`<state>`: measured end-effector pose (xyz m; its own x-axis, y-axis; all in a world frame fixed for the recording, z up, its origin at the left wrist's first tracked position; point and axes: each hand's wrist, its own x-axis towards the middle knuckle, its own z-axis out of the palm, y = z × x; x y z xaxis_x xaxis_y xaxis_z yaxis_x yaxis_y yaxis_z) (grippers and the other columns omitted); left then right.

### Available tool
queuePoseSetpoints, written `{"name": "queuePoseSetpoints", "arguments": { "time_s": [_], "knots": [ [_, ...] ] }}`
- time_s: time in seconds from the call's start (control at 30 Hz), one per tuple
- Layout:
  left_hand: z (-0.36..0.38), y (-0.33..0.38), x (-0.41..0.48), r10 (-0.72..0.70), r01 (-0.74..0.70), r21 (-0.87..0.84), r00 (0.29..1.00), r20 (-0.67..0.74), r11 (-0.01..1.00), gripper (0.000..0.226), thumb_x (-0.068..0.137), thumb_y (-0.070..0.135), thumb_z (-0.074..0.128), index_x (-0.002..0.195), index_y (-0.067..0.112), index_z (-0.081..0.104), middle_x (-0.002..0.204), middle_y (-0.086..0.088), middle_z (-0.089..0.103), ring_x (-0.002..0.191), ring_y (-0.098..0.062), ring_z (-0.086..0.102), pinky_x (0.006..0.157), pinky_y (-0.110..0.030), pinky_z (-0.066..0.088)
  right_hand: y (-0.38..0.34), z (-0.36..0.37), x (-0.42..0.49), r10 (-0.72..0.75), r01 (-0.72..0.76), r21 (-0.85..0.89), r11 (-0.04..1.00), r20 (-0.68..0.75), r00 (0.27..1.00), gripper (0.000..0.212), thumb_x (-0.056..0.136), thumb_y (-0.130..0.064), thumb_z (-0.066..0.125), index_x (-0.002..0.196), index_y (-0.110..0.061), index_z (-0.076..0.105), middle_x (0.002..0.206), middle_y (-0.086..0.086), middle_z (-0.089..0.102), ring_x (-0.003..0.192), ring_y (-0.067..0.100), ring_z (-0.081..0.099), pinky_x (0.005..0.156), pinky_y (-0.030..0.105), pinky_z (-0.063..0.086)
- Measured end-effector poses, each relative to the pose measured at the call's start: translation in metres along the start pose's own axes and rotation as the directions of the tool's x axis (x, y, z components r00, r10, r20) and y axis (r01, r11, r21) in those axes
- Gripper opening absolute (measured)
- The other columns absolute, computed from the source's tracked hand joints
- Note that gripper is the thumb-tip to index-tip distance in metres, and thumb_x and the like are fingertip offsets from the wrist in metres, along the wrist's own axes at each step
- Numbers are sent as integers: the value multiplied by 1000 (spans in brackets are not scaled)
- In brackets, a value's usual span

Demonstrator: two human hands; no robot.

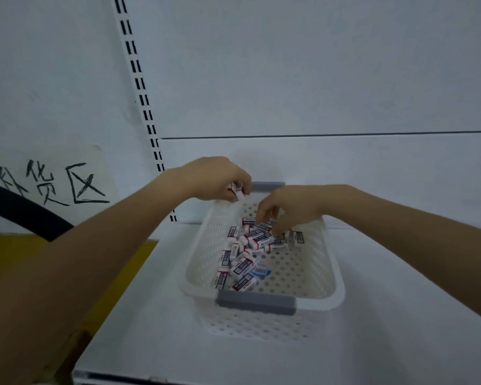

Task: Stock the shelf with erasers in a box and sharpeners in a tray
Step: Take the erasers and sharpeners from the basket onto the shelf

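A white perforated plastic basket with grey handles (336,273) stands on a white shelf (406,307), holding a heap of small white sleeved erasers (247,254). The left hand (214,179) grips a few erasers (236,188) over its far rim; the fingers of the right hand (286,207) dip into the heap.

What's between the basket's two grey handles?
Head view: a loose pile of erasers on the basket floor, between near handle and far handle; the right hand reaches into it.
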<state>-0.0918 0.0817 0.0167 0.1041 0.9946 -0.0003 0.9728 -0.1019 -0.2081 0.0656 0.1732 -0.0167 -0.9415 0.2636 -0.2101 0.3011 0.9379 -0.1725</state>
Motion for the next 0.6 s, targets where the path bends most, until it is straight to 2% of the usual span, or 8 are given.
{"name": "queuePoseSetpoints", "arguments": {
  "time_s": [0.1,0.17,0.3,0.37,0.47,0.6],
  "knots": [
    [-1,-9,-9,-6,-4,-128,997,-83,992,24,87,22,61,111,23,61,104,6,62,86,-8,42,79,-27,40,-9,8,14,-18,23,-63,998,85,996,54,80,-25,69,130,-25,47,133,-3,48,117,17,47,94,28,37],
    [0,-13,-13,-17,0,-161,994,-104,987,24,87,21,62,111,22,61,102,6,62,85,-8,43,78,-27,39,-12,15,22,-26,38,-95,995,125,992,59,79,-24,70,132,-26,45,136,-1,46,122,19,43,99,31,36],
    [3,-19,-18,-26,0,-199,991,-128,980,24,86,22,63,110,23,61,98,7,60,86,-10,46,82,-32,43,-13,21,32,-41,60,-146,987,127,991,49,75,-24,72,120,-25,51,117,3,56,104,22,51,90,38,45],
    [4,-20,-19,-24,-9,-222,989,-145,975,23,86,21,63,109,23,61,93,9,57,87,-10,47,81,-31,43,-13,21,31,-44,61,-149,987,115,992,48,75,-24,72,118,-24,52,115,4,57,102,23,51,88,40,46],
    [4,-22,-17,-22,-25,-257,983,-181,966,22,86,21,63,108,22,61,94,9,57,86,-10,47,77,-26,39,-14,16,24,-44,50,-121,991,55,998,45,77,-22,69,118,-23,51,114,3,56,101,23,53,87,41,47],
    [5,-22,-6,-38,-86,-385,953,-302,919,21,83,19,66,104,21,63,105,3,66,91,-11,55,75,-23,42,-16,-6,0,-1,-2,-21,1000,-143,990,39,77,-20,68,112,-24,51,107,1,57,94,21,53,83,37,46]
  ]
}}
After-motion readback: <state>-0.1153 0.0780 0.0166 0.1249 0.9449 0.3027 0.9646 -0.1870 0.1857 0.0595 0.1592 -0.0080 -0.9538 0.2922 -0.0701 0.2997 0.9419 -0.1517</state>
